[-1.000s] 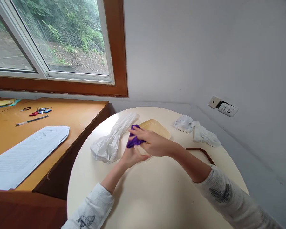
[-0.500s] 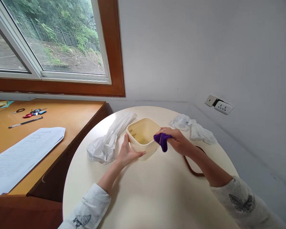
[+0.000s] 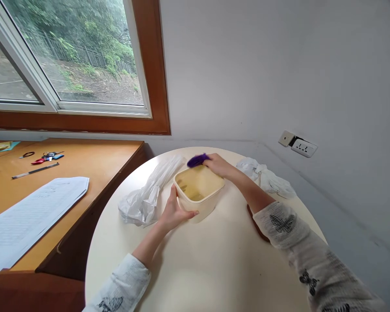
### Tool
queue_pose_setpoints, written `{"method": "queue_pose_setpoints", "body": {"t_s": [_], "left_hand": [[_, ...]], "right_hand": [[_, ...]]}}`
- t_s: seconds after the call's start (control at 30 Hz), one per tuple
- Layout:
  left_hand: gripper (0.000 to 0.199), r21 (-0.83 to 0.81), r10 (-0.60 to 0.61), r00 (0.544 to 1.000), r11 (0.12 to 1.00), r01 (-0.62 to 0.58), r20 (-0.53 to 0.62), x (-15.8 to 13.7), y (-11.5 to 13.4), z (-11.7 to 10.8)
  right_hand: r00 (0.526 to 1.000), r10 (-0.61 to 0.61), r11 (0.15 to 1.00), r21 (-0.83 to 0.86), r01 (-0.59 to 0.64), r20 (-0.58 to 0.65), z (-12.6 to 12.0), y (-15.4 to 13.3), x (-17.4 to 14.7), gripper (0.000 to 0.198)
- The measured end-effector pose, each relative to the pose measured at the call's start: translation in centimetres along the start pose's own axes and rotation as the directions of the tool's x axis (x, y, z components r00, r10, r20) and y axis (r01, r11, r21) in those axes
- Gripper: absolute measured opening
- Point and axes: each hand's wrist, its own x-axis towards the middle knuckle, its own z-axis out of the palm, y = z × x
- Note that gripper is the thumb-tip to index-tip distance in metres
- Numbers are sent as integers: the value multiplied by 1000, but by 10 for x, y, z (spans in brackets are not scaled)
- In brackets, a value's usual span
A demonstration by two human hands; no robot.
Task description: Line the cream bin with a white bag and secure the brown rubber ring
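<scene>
A cream plastic container (image 3: pixel 204 209), open at the top, stands on the round table. My left hand (image 3: pixel 174 212) grips its near left side, the thumb stretched along the front and fingers round the left wall. At the container's far rim, my right hand (image 3: pixel 217 164) is closed on a purple cloth (image 3: pixel 198 160). The cloth lies over or just behind the back edge; whether it touches the outer wall is hidden. A brown-rimmed object (image 3: pixel 257 225) shows partly from under my right forearm.
White plastic bags lie on the table, one (image 3: pixel 143 199) left of the container and another (image 3: pixel 269 178) at the right. A wooden desk (image 3: pixel 117 149) on the left bears papers (image 3: pixel 42 216), a pen (image 3: pixel 35 170) and keys (image 3: pixel 48 157). A wall with a socket (image 3: pixel 304 147) stands behind.
My right hand has moved from the container's right side to its far rim, carrying the purple cloth up and left. My left hand keeps its grip in nearly the same place.
</scene>
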Motion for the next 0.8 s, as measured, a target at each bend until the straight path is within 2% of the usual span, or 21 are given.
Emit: {"method": "queue_pose_setpoints", "body": {"t_s": [0.07,0.1,0.23,0.33,0.43,0.53,0.63,0.8], "left_hand": [[89,6,-18,1000,1000,18,5,-1,1,0],[89,7,-28,1000,1000,28,8,-1,1,0],[90,-1,-33,999,999,33,1,-2,2,1],[90,6,-34,999,999,34,-9,-1,2,2],[91,14,-52,998,999,53,-30,-1,5,4],[92,-11,-64,997,998,63,-50,-2,8,10],[93,11,-80,990,997,82,-113,-4,9,19],[98,85,-118,947,985,150,-297,-8,12,37]], "right_hand": [[987,-50,992,-108,67,154,4,-1,-2,30],[981,-59,983,-163,90,184,2,-1,-4,33],[993,-33,945,-320,68,115,-14,7,-27,37],[998,-33,944,-326,51,59,-22,12,-55,38],[998,1,953,-301,-20,-61,-19,15,-85,39],[977,9,958,-277,-69,-213,-4,16,-108,46],[940,-71,958,-287,-30,-335,20,17,-123,53],[916,-188,951,-299,80,-354,61,14,-138,64]]}}
